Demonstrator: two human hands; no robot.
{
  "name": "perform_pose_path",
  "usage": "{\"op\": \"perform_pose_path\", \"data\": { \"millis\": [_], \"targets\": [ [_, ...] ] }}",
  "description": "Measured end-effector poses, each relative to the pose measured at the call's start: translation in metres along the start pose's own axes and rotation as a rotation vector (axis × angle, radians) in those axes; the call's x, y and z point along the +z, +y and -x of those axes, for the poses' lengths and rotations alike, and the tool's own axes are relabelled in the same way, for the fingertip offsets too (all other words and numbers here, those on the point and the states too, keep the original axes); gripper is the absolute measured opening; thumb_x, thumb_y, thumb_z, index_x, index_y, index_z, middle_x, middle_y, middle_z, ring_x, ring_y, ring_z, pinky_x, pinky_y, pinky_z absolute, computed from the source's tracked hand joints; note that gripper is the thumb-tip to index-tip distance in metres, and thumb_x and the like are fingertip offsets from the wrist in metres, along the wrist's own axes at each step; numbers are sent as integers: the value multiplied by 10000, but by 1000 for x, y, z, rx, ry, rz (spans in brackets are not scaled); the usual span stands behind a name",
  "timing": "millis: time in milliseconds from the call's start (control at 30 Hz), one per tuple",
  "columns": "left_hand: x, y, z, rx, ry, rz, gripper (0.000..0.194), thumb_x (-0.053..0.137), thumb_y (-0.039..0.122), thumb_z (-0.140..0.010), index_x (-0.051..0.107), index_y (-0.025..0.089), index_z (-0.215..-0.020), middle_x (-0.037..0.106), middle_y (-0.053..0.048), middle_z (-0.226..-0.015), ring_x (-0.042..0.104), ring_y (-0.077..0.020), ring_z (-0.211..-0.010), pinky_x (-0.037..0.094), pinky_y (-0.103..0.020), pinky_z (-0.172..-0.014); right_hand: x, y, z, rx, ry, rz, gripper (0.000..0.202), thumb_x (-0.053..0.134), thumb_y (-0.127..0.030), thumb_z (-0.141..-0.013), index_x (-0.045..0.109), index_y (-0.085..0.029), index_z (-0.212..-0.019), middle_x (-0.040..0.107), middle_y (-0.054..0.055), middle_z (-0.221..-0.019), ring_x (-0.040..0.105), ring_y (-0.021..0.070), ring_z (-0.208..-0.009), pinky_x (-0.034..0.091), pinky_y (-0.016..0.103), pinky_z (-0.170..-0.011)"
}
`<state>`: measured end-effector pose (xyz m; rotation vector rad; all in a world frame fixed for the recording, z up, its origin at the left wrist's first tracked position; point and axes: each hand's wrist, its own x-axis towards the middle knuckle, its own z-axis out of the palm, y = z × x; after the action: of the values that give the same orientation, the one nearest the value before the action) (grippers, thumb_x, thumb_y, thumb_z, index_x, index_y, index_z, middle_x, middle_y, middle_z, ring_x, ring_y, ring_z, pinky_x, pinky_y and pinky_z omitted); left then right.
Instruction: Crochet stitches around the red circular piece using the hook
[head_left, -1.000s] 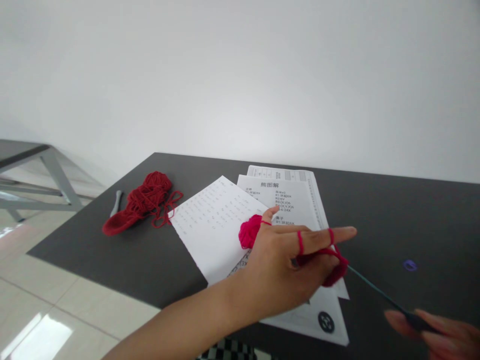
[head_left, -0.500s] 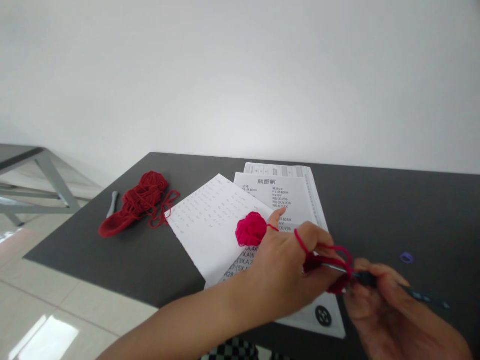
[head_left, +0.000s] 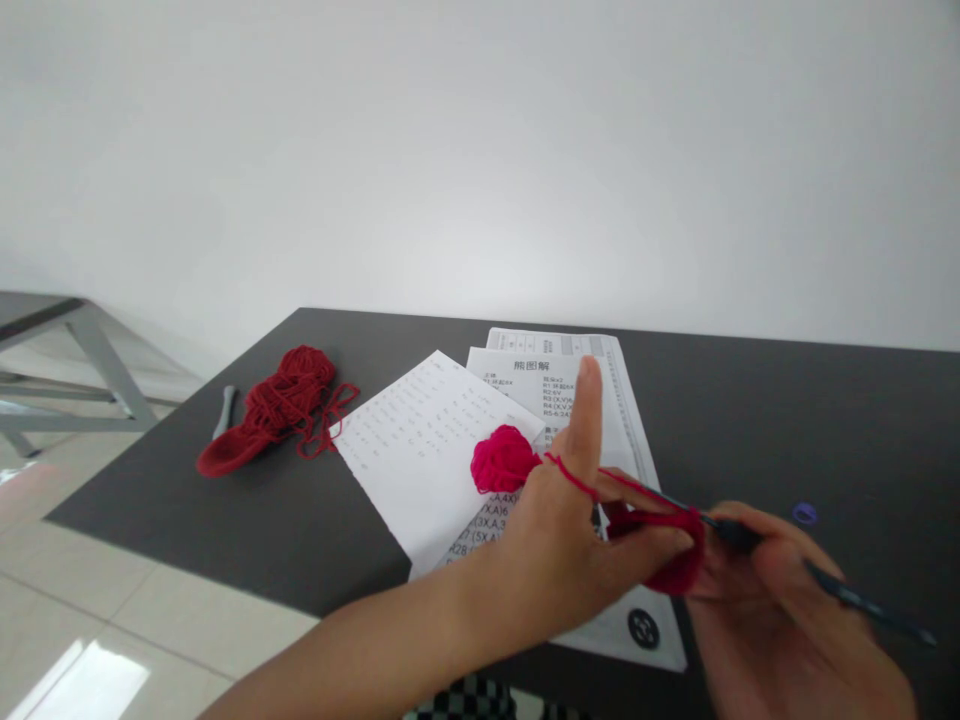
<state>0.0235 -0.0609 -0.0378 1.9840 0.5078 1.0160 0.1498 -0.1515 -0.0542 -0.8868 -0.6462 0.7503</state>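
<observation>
My left hand (head_left: 574, 545) pinches a small dark red crochet piece (head_left: 675, 555) above the papers, its index finger raised with red yarn (head_left: 570, 475) looped over it. That strand runs back to a bright pink-red yarn ball (head_left: 501, 458) lying on the sheets. My right hand (head_left: 787, 620) grips a dark crochet hook (head_left: 840, 590) whose tip is at the crochet piece.
Printed paper sheets (head_left: 420, 440) lie on the dark table (head_left: 787, 420). A pile of dark red yarn (head_left: 277, 405) and a grey tool (head_left: 223, 410) rest at the left. A small purple ring (head_left: 804, 514) sits at the right. The table's near-left edge drops to a tiled floor.
My right hand came in from the lower right and brought the hook to the crochet piece. My left index finger curled, then rose upright with the yarn over it.
</observation>
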Motion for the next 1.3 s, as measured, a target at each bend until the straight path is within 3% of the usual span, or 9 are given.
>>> {"op": "perform_pose_path", "data": {
  "millis": [167,433,533,667,733,833,967,1133,1300],
  "targets": [
    [-1,9,-9,-176,-19,187,969,743,233,-796,156,265,-1567,788,35,-828,730,-146,-648,606,-252,-613,15,1,4,-208,27,162,165,828,-330,-795,753,-264,-926,651,52,-946,655,153,-825,561,185,-698],
    [-10,8,-17,-1,-69,-238,787,688,368,-849,314,216,-1524,775,50,-727,687,-193,-750,458,-467,-974,20,7,11,-337,224,395,261,881,-355,-710,721,-181,-820,613,86,-885,623,227,-804,557,298,-621],
    [-20,9,-23,45,-16,-487,282,666,465,-863,731,249,-1033,755,6,-713,638,-215,-782,411,-487,-915,15,6,12,-303,231,391,362,857,-480,-732,707,-178,-863,603,91,-870,627,266,-840,565,354,-644],
    [-27,10,-29,-268,-167,109,683,460,646,-919,366,189,-421,347,53,-393,316,-82,-430,385,-293,-560,5,7,13,-324,216,420,386,845,-516,-741,697,-188,-881,603,90,-876,625,280,-865,560,369,-650],
    [-25,7,-30,-329,-222,416,706,311,677,-953,388,201,-437,345,44,-414,322,-81,-413,373,-258,-483,0,8,13,-360,212,450,382,850,-512,-735,696,-193,-876,605,89,-880,623,279,-860,553,362,-631],
    [-18,-1,-27,-318,-198,713,570,445,689,-906,739,205,-839,675,-26,-688,593,-114,-590,524,-262,-611,-7,11,12,-498,227,519,322,876,-437,-717,693,-202,-841,611,79,-890,617,256,-838,526,314,-574],
    [-8,-2,-21,-279,-286,838,786,757,610,-729,520,309,-1415,769,-72,-1078,740,-194,-871,590,-306,-779,-5,9,7,-683,158,565,167,829,-262,-774,674,-204,-752,622,46,-896,601,167,-781,467,213,-512],
    [-12,11,-13,-239,-158,340,695,734,322,-846,431,336,-1471,800,7,-876,745,-155,-714,601,-316,-824,15,8,6,-460,129,383,139,823,-251,-772,700,-188,-752,635,49,-831,618,152,-686,483,196,-510],
    [-20,7,-7,255,-31,-238,595,629,250,-934,397,261,-1481,786,47,-847,731,-101,-760,252,-470,-1219,16,7,4,-158,67,120,192,775,-374,-832,753,-209,-927,664,83,-889,664,183,-724,575,225,-624]
  ]
}}
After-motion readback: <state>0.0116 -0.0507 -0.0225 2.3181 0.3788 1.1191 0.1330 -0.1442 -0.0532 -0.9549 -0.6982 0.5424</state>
